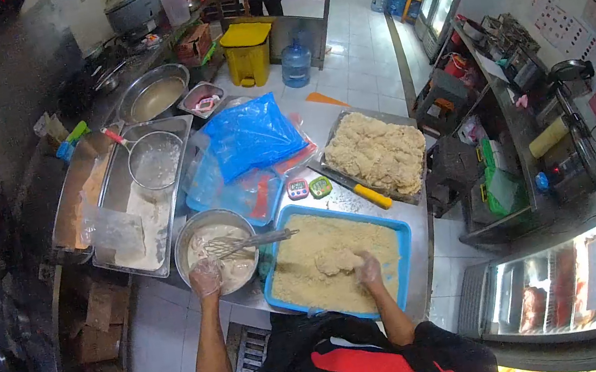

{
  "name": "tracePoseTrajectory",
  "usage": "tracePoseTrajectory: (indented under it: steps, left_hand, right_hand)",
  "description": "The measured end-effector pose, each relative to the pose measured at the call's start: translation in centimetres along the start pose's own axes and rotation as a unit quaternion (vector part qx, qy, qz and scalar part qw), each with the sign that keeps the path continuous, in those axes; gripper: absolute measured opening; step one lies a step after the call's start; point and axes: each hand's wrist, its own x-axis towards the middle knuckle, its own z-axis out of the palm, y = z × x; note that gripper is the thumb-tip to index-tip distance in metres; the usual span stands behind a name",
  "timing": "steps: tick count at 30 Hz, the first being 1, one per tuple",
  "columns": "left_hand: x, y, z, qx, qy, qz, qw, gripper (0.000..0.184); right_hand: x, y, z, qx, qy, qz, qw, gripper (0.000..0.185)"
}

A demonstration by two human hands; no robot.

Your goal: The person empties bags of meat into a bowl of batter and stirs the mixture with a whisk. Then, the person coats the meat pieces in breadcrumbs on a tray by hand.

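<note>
My left hand, in a clear plastic glove, is closed at the near left rim of a steel bowl of pale batter; what its curled fingers hold is hidden. A wire whisk rests in the batter, its handle reaching over the rim to the right. My right hand, also gloved, has its fingers apart at the right edge of a crumb-coated piece. This piece lies on the crumbs in a blue tray.
A metal tray of coated pieces stands behind, with a yellow-handled tool at its front. Two timers, a blue plastic bag and a flour pan with a sieve sit nearby. A lit glass case stands at right.
</note>
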Motion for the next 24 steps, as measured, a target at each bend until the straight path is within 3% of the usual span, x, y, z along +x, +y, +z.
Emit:
tracePoseTrajectory:
  steps: [1, 4, 7, 10, 11, 12, 13, 14, 16, 19, 21, 23, 24]
  left_hand:
    - [0.2, 0.8, -1.5, -0.025, -0.016, -0.015, 0.999, 0.027]
    - [0.0, 1.2, -1.9, -0.012, 0.028, -0.015, 0.999, 0.027]
    - [0.1, 1.3, -1.8, -0.097, -0.018, -0.086, 0.991, 0.03]
    - [-0.3, -0.3, 1.3, 0.008, 0.036, -0.034, 0.999, 0.033]
    - [0.1, 0.0, 0.5, -0.019, -0.003, -0.057, 0.998, 0.033]
    - [0.1, 0.8, -1.2, -0.046, -0.043, -0.08, 0.995, 0.033]
    - [0.3, 1.2, -2.1, -0.073, -0.081, -0.103, 0.989, 0.033]
    - [0.4, 0.9, -1.3, -0.045, -0.053, -0.072, 0.995, 0.033]
    - [-0.2, -0.5, 1.7, 0.013, 0.005, -0.016, 1.0, 0.031]
    - [-0.6, -0.7, 2.6, 0.025, 0.071, 0.0, 0.997, 0.031]
    - [-0.4, -0.8, 2.2, -0.026, 0.065, 0.003, 0.998, 0.03]
    - [0.0, 0.2, 0.7, -0.036, 0.009, -0.046, 0.998, 0.027]
    - [-0.1, 0.2, 1.1, 0.003, 0.027, -0.024, 0.999, 0.025]
  right_hand:
    - [0.2, -0.3, -0.6, 0.145, -0.044, 0.121, 0.981, 0.033]
    - [0.6, -1.8, -0.8, 0.002, 0.006, -0.127, 0.992, 0.015]
    - [1.9, -4.6, 0.0, -0.036, -0.059, 0.034, 0.997, 0.023]
    - [0.7, -10.5, 1.8, 0.03, -0.105, -0.042, 0.993, 0.035]
    - [1.3, -10.0, 3.0, 0.0, -0.118, -0.094, 0.989, 0.042]
    - [1.1, -9.3, 4.5, -0.148, -0.114, -0.141, 0.972, 0.049]
    - [0.9, -8.6, 5.9, -0.29, -0.098, -0.188, 0.933, 0.059]
    - [0.8, -8.0, 7.0, -0.529, -0.051, -0.216, 0.819, 0.07]
    - [-0.9, -9.0, 6.2, -0.515, -0.108, -0.274, 0.805, 0.091]
    - [1.3, -3.1, 7.2, -0.62, -0.057, -0.326, 0.712, 0.103]
    - [0.6, -2.2, 7.7, -0.779, 0.091, -0.316, 0.535, 0.103]
    - [-1.9, -7.0, 5.7, -0.574, -0.063, -0.253, 0.777, 0.089]
    - [-2.2, -8.2, 5.5, -0.574, -0.072, -0.222, 0.785, 0.074]
